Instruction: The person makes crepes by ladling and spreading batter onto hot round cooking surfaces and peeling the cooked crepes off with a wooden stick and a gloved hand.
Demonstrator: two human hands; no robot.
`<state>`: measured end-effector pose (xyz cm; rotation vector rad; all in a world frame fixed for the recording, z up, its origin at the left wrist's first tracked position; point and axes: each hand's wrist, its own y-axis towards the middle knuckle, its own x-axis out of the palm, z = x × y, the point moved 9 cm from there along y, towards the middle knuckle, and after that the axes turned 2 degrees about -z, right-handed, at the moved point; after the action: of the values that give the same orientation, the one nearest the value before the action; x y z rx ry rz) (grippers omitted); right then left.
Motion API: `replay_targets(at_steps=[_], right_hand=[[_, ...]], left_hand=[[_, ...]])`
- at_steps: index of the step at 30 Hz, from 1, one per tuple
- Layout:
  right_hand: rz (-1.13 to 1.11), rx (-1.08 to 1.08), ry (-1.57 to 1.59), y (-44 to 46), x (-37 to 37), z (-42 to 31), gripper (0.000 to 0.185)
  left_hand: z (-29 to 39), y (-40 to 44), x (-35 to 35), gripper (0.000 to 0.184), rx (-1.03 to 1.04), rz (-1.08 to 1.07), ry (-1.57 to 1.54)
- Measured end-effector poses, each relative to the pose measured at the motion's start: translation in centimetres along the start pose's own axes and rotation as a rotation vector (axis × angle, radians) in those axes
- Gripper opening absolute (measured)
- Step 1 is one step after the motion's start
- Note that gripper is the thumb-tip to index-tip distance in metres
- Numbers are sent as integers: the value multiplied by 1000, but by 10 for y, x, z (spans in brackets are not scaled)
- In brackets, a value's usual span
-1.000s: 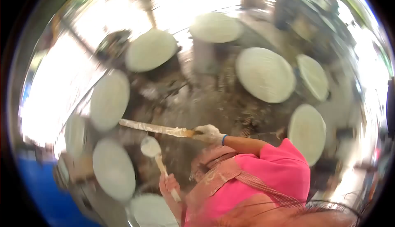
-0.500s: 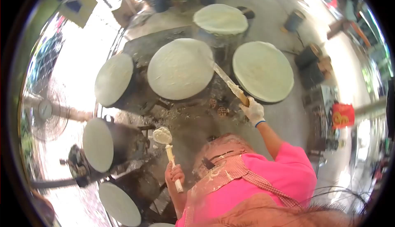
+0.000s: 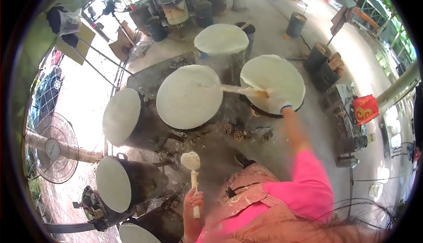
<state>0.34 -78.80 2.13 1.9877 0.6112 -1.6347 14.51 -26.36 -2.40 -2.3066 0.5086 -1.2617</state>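
Note:
My left hand [image 3: 194, 198] is wrapped round the pale handle of a ladle [image 3: 191, 160], whose bowl is coated with white batter or dough. In a white glove with a blue cuff, my right hand [image 3: 278, 100] grips the wooden handle of a long, flat spatula [image 3: 241, 90], somewhat smeared by motion. The spatula's blade points left, its tip over the edge of a round, white-covered drum top [image 3: 189, 97]; whether it touches I cannot tell. Beneath my right hand lies another round top with a pale sheet [image 3: 269, 73].
More round white tops stand at the back [image 3: 221, 39] and left [image 3: 122, 117], with another drum [image 3: 113, 185] nearer me. A fan [image 3: 53, 148] is at far left. Dark bins holding wood [image 3: 332, 73] and a red bag [image 3: 365, 109] are on the right.
My right hand has moved up with the spatula, which now lies nearly level instead of slanting. The view has tilted up, showing more of the background. My left hand still holds the ladle.

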Motion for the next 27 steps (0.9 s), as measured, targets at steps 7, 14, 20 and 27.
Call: replay_targets(at_steps=[7,14,20,27], right_hand=[[182,39,-190,118,-179,94,22],[207,58,-333,204,-316,141,24],[139,-225,-488,301,-301,33,23],[457,-243,35,418,-280,9,17]], left_hand=[[7,21,10,32,-40,-152,-73],[-20,65,55,31,108,-275,-193],[-7,87,66,36,233,-315,-133],[-14,74,96,32,386,-203,-96]])
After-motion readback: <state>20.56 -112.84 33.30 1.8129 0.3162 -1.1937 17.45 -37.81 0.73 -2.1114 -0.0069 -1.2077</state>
